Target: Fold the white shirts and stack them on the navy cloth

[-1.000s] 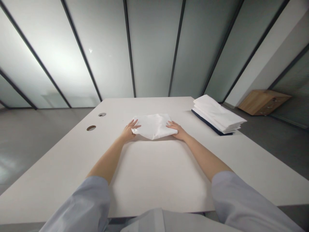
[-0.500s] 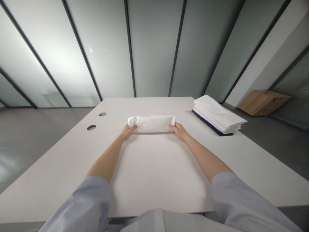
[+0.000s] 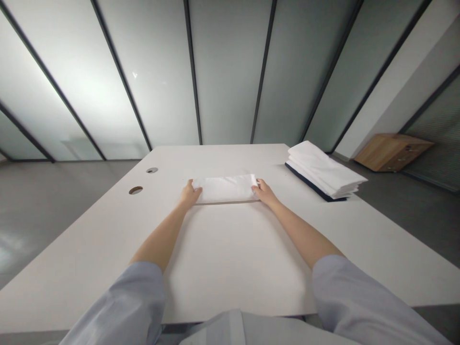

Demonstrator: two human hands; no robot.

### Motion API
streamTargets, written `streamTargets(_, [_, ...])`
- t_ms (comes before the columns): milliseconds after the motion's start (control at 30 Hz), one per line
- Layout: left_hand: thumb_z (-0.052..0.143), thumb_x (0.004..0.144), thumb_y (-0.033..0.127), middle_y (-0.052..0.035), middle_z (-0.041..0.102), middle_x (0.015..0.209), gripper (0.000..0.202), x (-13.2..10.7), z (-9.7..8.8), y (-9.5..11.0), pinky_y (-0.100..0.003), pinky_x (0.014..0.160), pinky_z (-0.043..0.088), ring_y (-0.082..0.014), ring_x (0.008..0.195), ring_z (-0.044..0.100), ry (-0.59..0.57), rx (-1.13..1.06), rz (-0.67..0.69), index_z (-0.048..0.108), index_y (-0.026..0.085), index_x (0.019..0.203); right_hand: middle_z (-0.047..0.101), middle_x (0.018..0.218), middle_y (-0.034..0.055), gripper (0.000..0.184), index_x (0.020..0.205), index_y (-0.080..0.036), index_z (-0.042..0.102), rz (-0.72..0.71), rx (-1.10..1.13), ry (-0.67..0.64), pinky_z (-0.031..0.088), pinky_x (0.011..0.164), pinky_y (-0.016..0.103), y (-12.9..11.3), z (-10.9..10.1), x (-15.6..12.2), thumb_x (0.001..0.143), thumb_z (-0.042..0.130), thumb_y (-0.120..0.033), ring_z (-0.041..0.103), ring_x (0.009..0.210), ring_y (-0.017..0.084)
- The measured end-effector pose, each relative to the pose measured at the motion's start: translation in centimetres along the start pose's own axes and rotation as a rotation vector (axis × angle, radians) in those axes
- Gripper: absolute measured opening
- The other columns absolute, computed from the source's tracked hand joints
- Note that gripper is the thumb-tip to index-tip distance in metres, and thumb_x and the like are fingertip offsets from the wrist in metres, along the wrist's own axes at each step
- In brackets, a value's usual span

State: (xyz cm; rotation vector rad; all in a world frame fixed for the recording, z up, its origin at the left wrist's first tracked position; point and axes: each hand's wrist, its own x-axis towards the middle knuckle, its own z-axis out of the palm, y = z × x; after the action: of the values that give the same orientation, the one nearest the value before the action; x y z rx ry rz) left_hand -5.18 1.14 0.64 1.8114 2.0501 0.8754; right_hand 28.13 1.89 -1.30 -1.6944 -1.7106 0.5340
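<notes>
A folded white cloth makes a narrow band across the middle of the table, its long side facing me. My left hand grips its left end, thumb on the near face. At the opposite end my right hand is closed on the cloth in the same way. The fingers behind the cloth are mostly hidden. A thin shadow runs along the near edge of the cloth.
On the right of the white table lies a stack of folded white cloths over a dark blue cloth. Two round holes pierce the tabletop at left. A wooden cabinet stands beyond, near frosted glass panels.
The cloth has come slightly toward me and lies flatter, its top edge lower and smoother. Both hands still hold its ends; the left fingers have shifted upward around the end.
</notes>
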Motion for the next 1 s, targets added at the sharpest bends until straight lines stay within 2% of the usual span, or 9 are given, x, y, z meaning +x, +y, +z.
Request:
streamTargets(100, [0.054,0.081,0.031,-0.0147,0.069,0.105,0.073,-0.3,-0.1,0.0,-0.039,0.09,0.049,-0.0286,0.103,0.064,-0.019,0.044,0.045,0.03,0.01,0.147,0.061,0.124,0.01,0.065,0.146,-0.018,0.033,-0.114,-0.075,0.008,0.044,0.097,0.035,0.8,0.3,0.3,0.084,0.047,-0.03,0.058,0.112,0.024])
streamTargets(167, [0.054,0.079,0.028,-0.0171,0.064,0.118,0.079,-0.6,-0.1,0.1,-0.041,0.095,0.047,-0.0294,0.112,0.06,0.007,0.102,0.118,0.024,0.01,0.15,0.05,0.14,0.01,0.061,0.146,-0.02,0.038,-0.223,-0.151,0.007,0.036,0.107,0.038,1.2,0.5,0.5,0.085,0.045,-0.028,0.046,0.129,0.025])
streamTargets(233, [0.055,0.076,0.022,-0.0176,0.051,0.137,0.079,-0.9,-0.1,0.3,-0.042,0.102,0.042,-0.0303,0.126,0.049,0.047,0.192,0.236,0.027,0.014,0.15,0.038,0.151,0.0078,0.054,0.141,-0.022,0.046,-0.293,-0.232,-0.013,0.028,0.113,0.04,1.4,0.6,0.6,0.088,0.042,-0.026,0.034,0.138,0.025])
streamTargets(300, [0.051,0.076,0.015,-0.0116,0.036,0.152,0.071,-1.1,0.1,0.4,-0.044,0.11,0.034,-0.0295,0.138,0.034,0.054,0.294,0.378,0.038,0.022,0.146,0.029,0.156,0.0055,0.048,0.136,-0.023,0.053,-0.324,-0.3,-0.035,0.025,0.115,0.042,1.3,0.7,0.5,0.09,0.041,-0.025,0.028,0.142,0.026])
streamTargets(400, [0.042,0.082,0.011,-0.0021,0.032,0.155,0.06,-1.2,0.6,0.5,-0.045,0.116,0.022,-0.0236,0.144,0.023,-0.071,0.401,0.523,0.049,0.029,0.138,0.027,0.157,0.0016,0.045,0.133,-0.025,0.057,-0.347,-0.359,-0.054,0.025,0.115,0.046,1.0,0.7,0.3,0.09,0.043,-0.025,0.023,0.144,0.028])
streamTargets(500, [0.031,0.093,0.023,-0.0015,0.036,0.153,0.051,-1.4,0.8,0.3,-0.045,0.116,0.021,-0.0199,0.143,0.027,-0.228,0.394,0.494,0.043,0.03,0.142,0.04,0.15,-0.0016,0.046,0.133,-0.028,0.057,-0.32,-0.343,-0.114,0.028,0.114,0.044,0.7,0.4,0.1,0.092,0.039,-0.025,0.032,0.14,0.024])
streamTargets(633, [0.024,0.097,0.053,-0.0034,0.028,0.157,0.055,-1.7,0.7,0.4,-0.048,0.115,0.02,-0.0225,0.145,0.023,-0.282,0.382,0.41,0.037,0.03,0.146,0.047,0.145,-0.002,0.044,0.129,-0.027,0.061,-0.276,-0.242,-0.172,0.03,0.113,0.035,0.2,0.0,-0.4,0.096,0.032,-0.032,0.041,0.135,0.018])
streamTargets(833, [0.039,0.09,0.062,-0.0084,0.032,0.155,0.063,-2.0,0.8,0.6,-0.049,0.116,0.015,-0.0273,0.144,0.025,-0.206,0.324,0.409,0.043,0.029,0.142,0.049,0.143,0.0058,0.043,0.127,-0.021,0.062,-0.269,-0.224,-0.149,0.03,0.112,0.036,-0.7,-0.2,-1.2,0.095,0.04,-0.04,0.042,0.134,0.019])
streamTargets(1000, [0.054,0.081,0.064,-0.0135,0.035,0.153,0.073,-1.8,0.9,0.4,-0.045,0.116,0.019,-0.0303,0.143,0.026,-0.105,0.283,0.369,0.045,0.022,0.14,0.05,0.142,0.006,0.04,0.126,-0.022,0.061,-0.282,-0.302,-0.083,0.03,0.111,0.04,-0.6,0.1,-1.3,0.095,0.041,-0.039,0.038,0.136,0.023])
